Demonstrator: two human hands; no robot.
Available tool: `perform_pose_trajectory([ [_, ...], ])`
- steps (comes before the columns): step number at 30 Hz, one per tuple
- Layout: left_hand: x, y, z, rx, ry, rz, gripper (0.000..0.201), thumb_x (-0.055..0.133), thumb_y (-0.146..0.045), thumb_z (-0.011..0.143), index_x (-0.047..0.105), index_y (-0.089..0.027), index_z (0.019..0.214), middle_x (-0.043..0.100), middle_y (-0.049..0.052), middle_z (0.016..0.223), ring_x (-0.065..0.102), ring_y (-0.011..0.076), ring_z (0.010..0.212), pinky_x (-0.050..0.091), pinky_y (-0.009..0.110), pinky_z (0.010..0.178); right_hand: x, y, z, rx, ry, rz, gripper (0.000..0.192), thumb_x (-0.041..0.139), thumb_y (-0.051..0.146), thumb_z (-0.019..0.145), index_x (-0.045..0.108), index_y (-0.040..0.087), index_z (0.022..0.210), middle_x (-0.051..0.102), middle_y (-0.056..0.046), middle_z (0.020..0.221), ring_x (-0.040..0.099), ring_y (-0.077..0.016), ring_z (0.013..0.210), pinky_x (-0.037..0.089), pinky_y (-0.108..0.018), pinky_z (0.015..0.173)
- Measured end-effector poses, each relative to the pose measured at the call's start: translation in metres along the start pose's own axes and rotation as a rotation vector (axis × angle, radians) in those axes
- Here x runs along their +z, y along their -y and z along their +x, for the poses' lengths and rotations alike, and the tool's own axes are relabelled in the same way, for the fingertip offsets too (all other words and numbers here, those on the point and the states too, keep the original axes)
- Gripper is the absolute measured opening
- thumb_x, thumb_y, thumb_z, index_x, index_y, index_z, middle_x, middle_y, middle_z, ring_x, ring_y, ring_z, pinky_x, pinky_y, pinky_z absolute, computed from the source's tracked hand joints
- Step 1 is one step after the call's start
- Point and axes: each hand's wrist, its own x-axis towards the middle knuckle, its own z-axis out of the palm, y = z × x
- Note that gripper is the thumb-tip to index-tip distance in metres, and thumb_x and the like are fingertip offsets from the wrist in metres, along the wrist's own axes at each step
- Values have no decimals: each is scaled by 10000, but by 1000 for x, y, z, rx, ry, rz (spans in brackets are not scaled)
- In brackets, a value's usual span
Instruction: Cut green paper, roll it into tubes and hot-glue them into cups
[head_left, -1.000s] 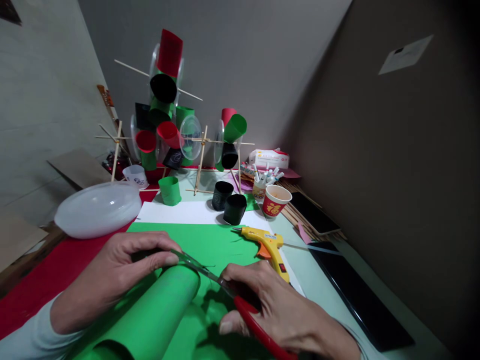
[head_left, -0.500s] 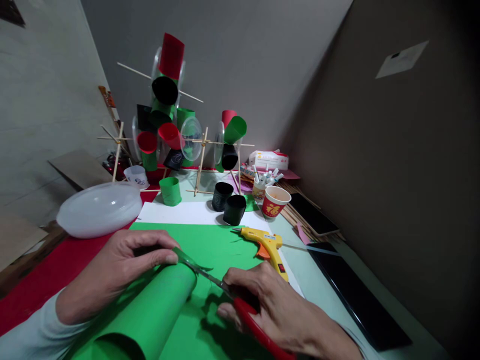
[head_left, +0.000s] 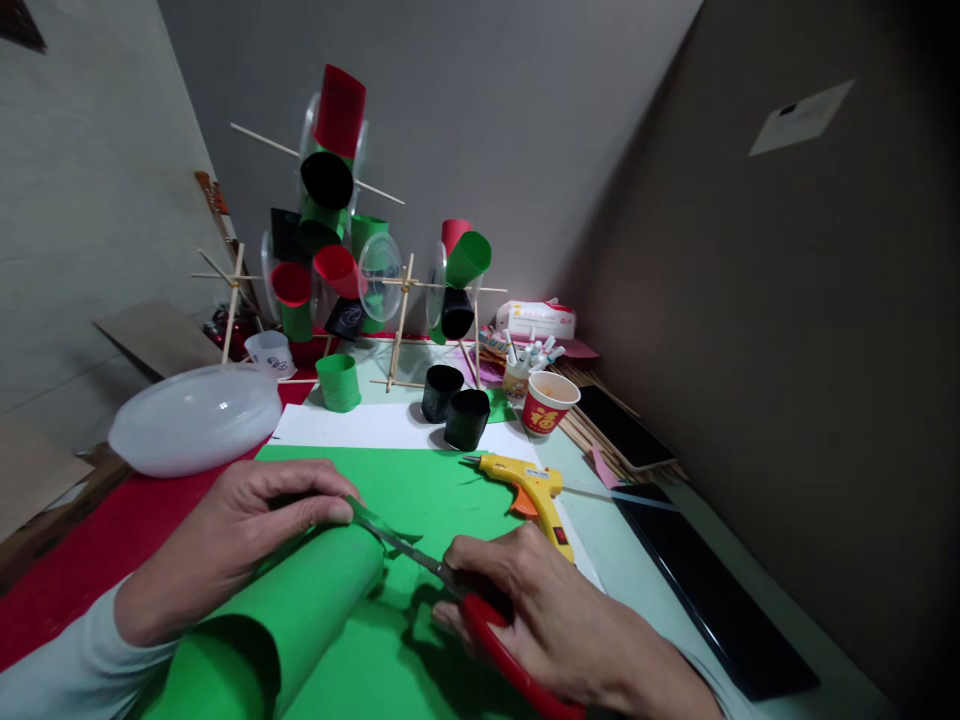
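Note:
My left hand (head_left: 277,530) pinches the edge of a green paper sheet (head_left: 322,590), which is curled into a loose roll with its open end toward me. My right hand (head_left: 540,600) is wrapped round the red handles of a pair of scissors (head_left: 491,635). Their blades reach left to the paper's edge, close to my left fingertips, and a narrow green strip lies along them. Beneath both hands spreads a flat green sheet (head_left: 405,485). A yellow hot glue gun (head_left: 525,480) lies just beyond my right hand.
Two black paper rings (head_left: 466,420) and a green ring (head_left: 339,383) stand behind the sheet. A stick frame with paper-tube wheels (head_left: 405,300) rises at the back. Right are a red-and-white paper cup (head_left: 550,405) and a black panel (head_left: 712,590); left is a translucent lid (head_left: 199,420).
The near end of the green roll has lifted and opened wider. Both hands keep nearly the same place, with the scissors at the paper's edge.

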Motion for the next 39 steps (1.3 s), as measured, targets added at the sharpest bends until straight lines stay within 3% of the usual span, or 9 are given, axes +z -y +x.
perform_pose_trajectory([
  [3,-2,7,1,-32,-41,-12,92,812,-445,672,841,-358,681,793,-16,740,695,186,695,543,218,613,2,-1,-1,-3,-23,50,287,598,367,984,434,240,785,395,75,610,324,-118,563,267,-251,571],
  [8,-4,22,0,-153,7,-87,380,818,-675,656,846,-324,799,803,5,840,713,231,772,591,261,647,3,-2,-2,28,-80,124,238,623,362,959,485,237,810,446,66,632,365,-119,597,278,-234,560],
  [12,-2,23,1,-163,-29,-154,518,792,-811,561,855,-330,744,815,24,847,728,261,823,607,263,678,1,-2,-3,41,-60,123,262,624,377,952,465,233,803,450,54,675,363,-122,624,272,-230,554],
  [19,-6,6,2,60,16,-17,219,812,-544,658,842,-329,632,816,13,748,734,240,698,591,238,619,1,-1,-5,51,-49,83,289,592,376,971,441,229,773,451,45,679,364,-126,630,257,-237,552],
  [24,-9,7,2,190,64,38,216,716,-456,817,832,-303,718,778,-10,699,710,198,651,569,200,596,-1,1,-2,40,-47,106,287,631,433,951,500,228,798,453,45,655,380,-133,633,292,-239,585],
  [29,-10,9,2,181,97,30,246,704,-470,843,810,-285,719,737,-17,675,657,184,615,548,210,556,-1,-6,-1,95,-9,160,382,719,586,899,574,235,858,501,22,735,445,-180,790,338,-238,658],
  [35,-11,9,0,162,72,24,167,734,-407,787,821,-296,697,768,-17,696,699,200,624,560,217,554,-4,-10,2,-36,86,438,456,792,588,849,532,218,801,399,84,618,325,-101,582,250,-237,536],
  [39,-11,6,-1,137,68,1,170,738,-404,785,816,-292,684,742,-11,675,680,195,613,552,225,548,-8,-8,3,-47,82,423,467,802,550,862,487,215,781,417,80,652,339,-104,609,248,-242,561],
])
